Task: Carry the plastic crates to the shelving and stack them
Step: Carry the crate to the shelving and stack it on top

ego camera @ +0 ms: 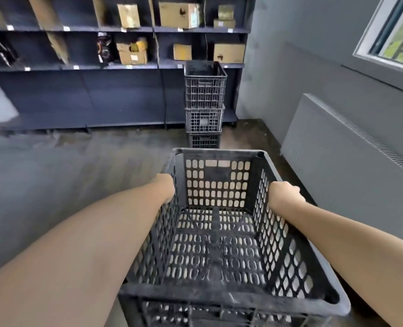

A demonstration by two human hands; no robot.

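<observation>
— Shelving [115, 67] ahead, stack [204, 105] of three in front of it.
— And the crate [219, 232]?
— Empty, held out front, left hand [166, 188] and right hand [284, 193] each clamped on a side rim. Best kept level, then lined up squarely over the stack.

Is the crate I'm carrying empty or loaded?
Empty: the carried crate's perforated floor shows bare, with light coming through its holes.
</observation>
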